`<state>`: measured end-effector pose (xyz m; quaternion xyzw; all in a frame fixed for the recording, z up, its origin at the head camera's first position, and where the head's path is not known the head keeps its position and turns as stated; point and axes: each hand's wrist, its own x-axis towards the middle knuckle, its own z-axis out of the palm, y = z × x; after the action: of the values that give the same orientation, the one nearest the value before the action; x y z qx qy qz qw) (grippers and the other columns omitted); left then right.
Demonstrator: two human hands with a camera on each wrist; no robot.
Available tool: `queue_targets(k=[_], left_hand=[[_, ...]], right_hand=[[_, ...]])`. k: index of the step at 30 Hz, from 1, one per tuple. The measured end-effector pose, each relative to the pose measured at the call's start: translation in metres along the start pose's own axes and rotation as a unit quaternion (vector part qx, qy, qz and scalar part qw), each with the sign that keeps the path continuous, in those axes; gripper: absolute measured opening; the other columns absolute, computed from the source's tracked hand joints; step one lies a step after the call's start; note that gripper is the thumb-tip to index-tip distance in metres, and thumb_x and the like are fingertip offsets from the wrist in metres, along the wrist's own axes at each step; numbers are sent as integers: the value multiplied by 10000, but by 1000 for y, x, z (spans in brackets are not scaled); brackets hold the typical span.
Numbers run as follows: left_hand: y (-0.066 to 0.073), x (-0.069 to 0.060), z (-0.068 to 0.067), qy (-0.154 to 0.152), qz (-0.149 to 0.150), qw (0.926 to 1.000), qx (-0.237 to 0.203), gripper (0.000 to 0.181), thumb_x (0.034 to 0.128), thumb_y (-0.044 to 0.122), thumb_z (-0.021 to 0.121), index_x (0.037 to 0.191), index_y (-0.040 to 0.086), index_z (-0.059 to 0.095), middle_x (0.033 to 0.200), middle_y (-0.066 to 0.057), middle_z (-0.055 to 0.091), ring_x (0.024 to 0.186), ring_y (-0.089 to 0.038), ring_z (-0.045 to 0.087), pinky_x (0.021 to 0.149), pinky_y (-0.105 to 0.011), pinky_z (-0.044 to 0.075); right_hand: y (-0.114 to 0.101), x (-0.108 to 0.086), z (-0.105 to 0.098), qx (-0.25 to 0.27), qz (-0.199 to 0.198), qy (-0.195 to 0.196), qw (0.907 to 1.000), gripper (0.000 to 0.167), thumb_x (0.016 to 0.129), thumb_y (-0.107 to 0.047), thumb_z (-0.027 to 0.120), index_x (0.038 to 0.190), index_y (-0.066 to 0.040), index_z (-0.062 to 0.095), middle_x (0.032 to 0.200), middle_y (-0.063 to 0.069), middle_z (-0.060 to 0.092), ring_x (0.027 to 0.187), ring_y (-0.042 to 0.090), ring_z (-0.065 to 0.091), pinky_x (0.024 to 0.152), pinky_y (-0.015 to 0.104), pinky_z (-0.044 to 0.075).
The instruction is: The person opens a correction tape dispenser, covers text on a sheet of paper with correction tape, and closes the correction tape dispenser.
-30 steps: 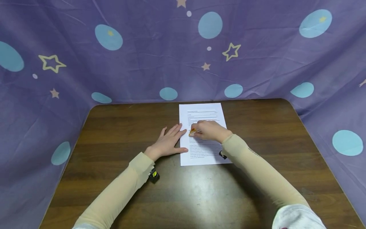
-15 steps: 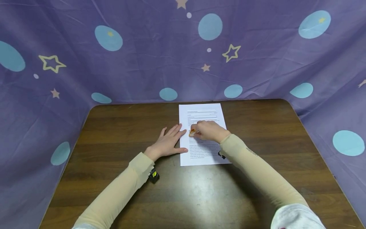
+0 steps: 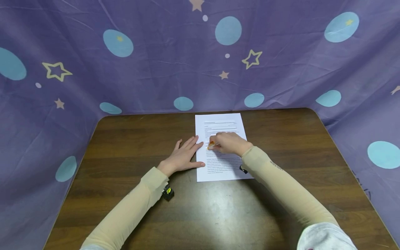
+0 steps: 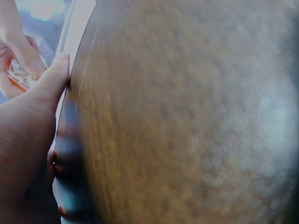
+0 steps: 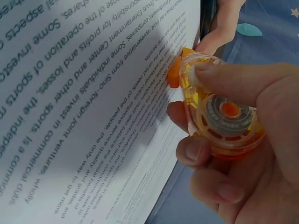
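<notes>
A printed sheet of paper (image 3: 223,166) lies on the wooden table, its far end close to the curtain. My right hand (image 3: 230,142) grips an orange, see-through correction tape dispenser (image 5: 229,109) between thumb and curled fingers. Its orange tip (image 5: 174,72) is at the printed lines, near the sheet's left side; whether it touches the paper I cannot tell. My left hand (image 3: 181,156) rests flat with spread fingers, its fingertips and thumb on the sheet's left edge. In the left wrist view the dispenser shows only partly, behind the left thumb (image 4: 51,81).
The brown wooden table (image 3: 131,146) extends on both sides of the paper. A purple curtain (image 3: 150,55) with stars and blue ovals hangs behind and beside it. A small black camera (image 3: 168,192) sits on the left wrist.
The right hand and the dispenser shift very slightly, a few pixels to the left and then back to the right. The left hand stays in place on the paper.
</notes>
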<state>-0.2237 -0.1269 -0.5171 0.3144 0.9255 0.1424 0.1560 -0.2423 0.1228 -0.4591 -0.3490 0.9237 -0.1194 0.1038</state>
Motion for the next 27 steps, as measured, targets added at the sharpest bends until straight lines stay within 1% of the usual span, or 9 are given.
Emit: queue_targets(k=[7, 10, 15, 18, 22, 27], left_hand=[[4, -4, -3, -51, 5, 10000, 13, 946, 959, 683, 598, 1671, 158, 261, 1756, -92, 54, 1618, -266, 38, 1230, -651, 7], [5, -4, -3, -8, 45, 10000, 42, 938, 962, 670, 605, 1665, 144, 276, 1753, -109, 75, 1616, -284, 64, 1226, -660, 27], [5, -4, -4, -102, -5, 9999, 107, 942, 966, 689, 581, 1673, 161, 252, 1757, -90, 45, 1618, -265, 43, 1232, -645, 24], [5, -4, -5, -90, 4, 9999, 77, 942, 965, 681, 590, 1671, 153, 258, 1756, -97, 51, 1618, -271, 46, 1230, -649, 22], [5, -4, -5, -9, 28, 10000, 24, 938, 967, 672, 594, 1666, 137, 271, 1754, -114, 70, 1616, -283, 56, 1226, -656, 19], [7, -5, -7, -50, -11, 10000, 76, 939, 965, 673, 598, 1667, 145, 269, 1754, -106, 63, 1617, -277, 53, 1230, -651, 22]], right_hand=[[-1, 5, 6, 366, -145, -111, 9992, 169, 991, -240, 743, 1102, -113, 731, 901, 3, 698, 790, 137, 625, 746, 374, 550], [-4, 6, 5, 273, -116, -103, 9995, 149, 983, -233, 752, 1081, -123, 725, 897, 3, 690, 791, 143, 623, 736, 382, 550], [-9, 7, 5, -71, -36, -101, 9999, 127, 972, -216, 764, 1058, -134, 720, 900, 16, 687, 782, 159, 625, 714, 391, 560], [-10, 8, 5, -186, 17, -92, 9998, 124, 967, -192, 766, 1065, -132, 719, 908, 31, 687, 777, 172, 631, 702, 399, 569], [-9, 8, 6, -160, 130, -126, 9997, 134, 970, -168, 756, 1097, -134, 727, 930, 38, 690, 790, 178, 636, 711, 410, 573], [-8, 7, 4, -94, 187, -169, 9996, 142, 969, -136, 744, 1111, -131, 736, 946, 35, 699, 816, 181, 642, 740, 418, 576]])
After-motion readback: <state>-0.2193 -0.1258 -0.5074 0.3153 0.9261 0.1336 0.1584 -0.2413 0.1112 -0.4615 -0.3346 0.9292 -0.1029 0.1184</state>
